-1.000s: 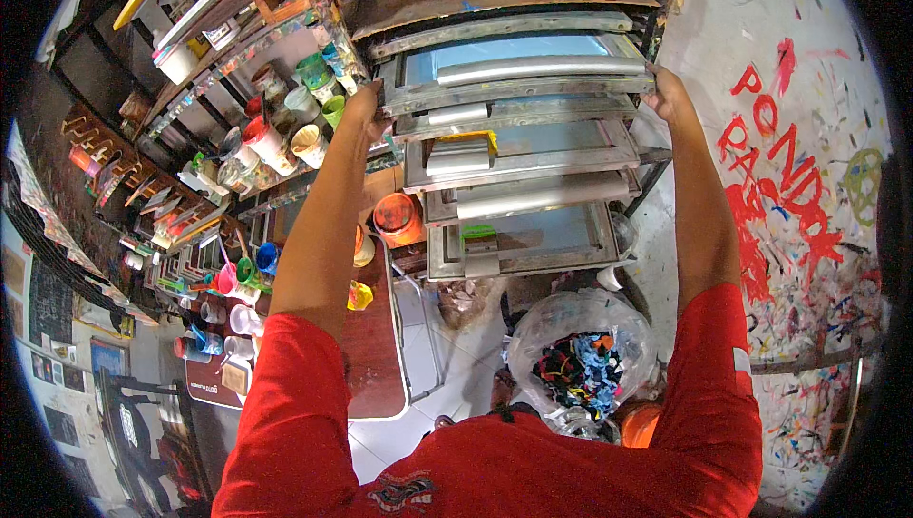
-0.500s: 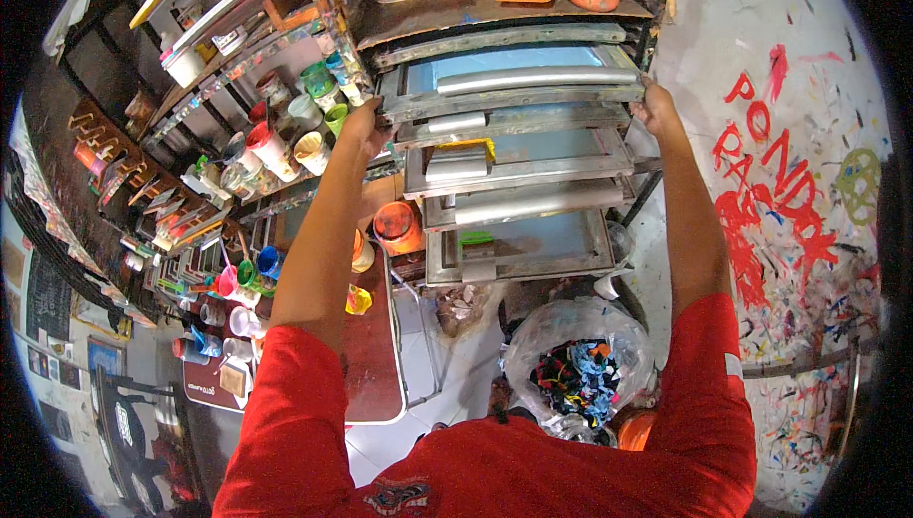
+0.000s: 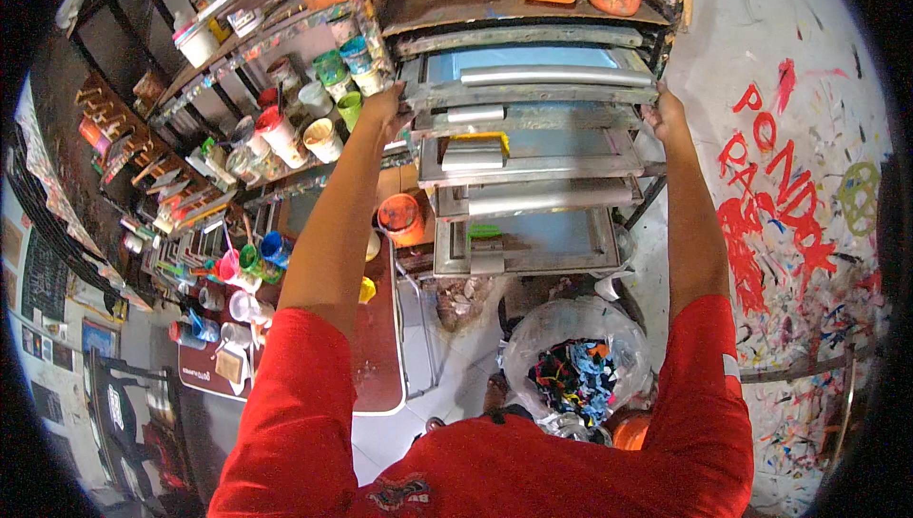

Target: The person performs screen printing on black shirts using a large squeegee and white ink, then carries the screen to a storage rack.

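Observation:
A screen-printing frame (image 3: pixel 533 95) with pale blue mesh lies across an upper level of the rack, a silver bar (image 3: pixel 556 76) along its near side. At its left end my left hand (image 3: pixel 388 114) is closed on the frame's edge. My right hand (image 3: pixel 665 115) grips the opposite end, its fingers curled round the corner. Both arms reach forward, nearly straight. Just below are more frames stacked in levels, one with a yellow-edged mesh and a silver squeegee (image 3: pixel 474 154). The lowest frame (image 3: pixel 533 237) has a green patch on it.
Shelves of paint-stained cups and tubs (image 3: pixel 276 133) stand on the left, above a dark red table (image 3: pixel 380 366). An orange bucket (image 3: pixel 400 218) sits beside the rack. A clear bag of fabric scraps (image 3: pixel 577 375) is on the floor. A paint-marked wall (image 3: pixel 799 195) rises on the right.
The view has shifted slightly, so the rack and shelves appear farther right. Both hands keep their hold on the frame's ends, and the frame has barely moved against the rack.

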A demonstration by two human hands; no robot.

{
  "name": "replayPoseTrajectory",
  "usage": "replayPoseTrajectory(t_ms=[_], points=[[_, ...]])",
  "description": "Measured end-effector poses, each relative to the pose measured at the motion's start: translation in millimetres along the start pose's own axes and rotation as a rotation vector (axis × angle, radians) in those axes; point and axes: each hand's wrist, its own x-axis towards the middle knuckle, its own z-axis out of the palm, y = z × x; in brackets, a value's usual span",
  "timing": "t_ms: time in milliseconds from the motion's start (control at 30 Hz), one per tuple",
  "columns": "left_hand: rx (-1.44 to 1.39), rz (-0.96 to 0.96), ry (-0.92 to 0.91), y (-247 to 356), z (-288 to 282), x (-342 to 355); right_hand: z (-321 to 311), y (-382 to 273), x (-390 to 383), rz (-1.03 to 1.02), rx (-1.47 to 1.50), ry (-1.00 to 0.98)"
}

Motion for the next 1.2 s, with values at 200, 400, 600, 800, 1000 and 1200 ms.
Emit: replayPoseTrajectory(t_ms=[200, 400, 600, 800, 1000, 1200], points=[[-0.201, -0.129, -0.037, 5, -41, -16, 2, 8, -54, 0.049, 0.284, -0.038], [-0.305, 0.31, -0.041, 36, -60, -243, -51, 130, -214, -0.187, 0.384, 0.058], [-0.127, 0.92, -0.463, 76, -118, -484, -132, 414, -406, 0.195, -0.393, -0.215], [-0.225, 1.101, -0.618, 74, -138, -575, -36, 473, -493, 0.334, -0.704, -1.006], [-0.251, 1.204, -0.597, 66, -196, -641, 80, 416, -499, 0.496, -0.768, -1.065], [-0.207, 1.285, -0.494, 57, -285, -717, 66, 477, -537, 0.508, -0.916, -1.111]])
